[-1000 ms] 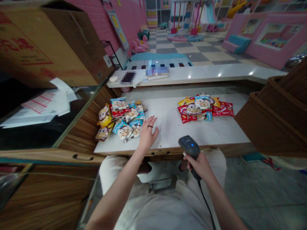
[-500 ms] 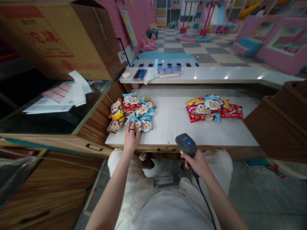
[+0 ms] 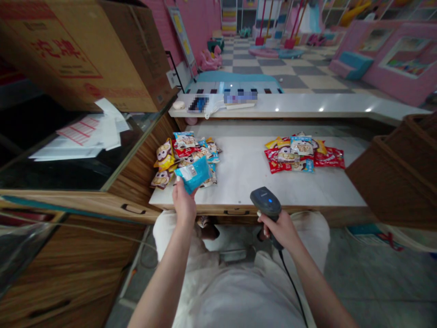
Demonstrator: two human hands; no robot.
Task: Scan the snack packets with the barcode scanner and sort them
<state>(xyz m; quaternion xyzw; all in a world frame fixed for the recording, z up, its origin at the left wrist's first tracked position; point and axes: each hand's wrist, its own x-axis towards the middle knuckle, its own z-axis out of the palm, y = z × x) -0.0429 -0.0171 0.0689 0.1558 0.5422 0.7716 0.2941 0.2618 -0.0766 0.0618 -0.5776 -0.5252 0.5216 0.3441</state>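
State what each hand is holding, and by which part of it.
The left hand holds a blue snack packet by its near left end. The right hand grips a dark corded scanner by its handle, below the head.

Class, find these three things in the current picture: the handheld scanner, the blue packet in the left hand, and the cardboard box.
Handheld scanner [image 3: 265, 201], head view: top of its dark head.
Blue packet [image 3: 194, 175], head view: middle of its upturned face.
Cardboard box [image 3: 85, 59], head view: side with red printing.
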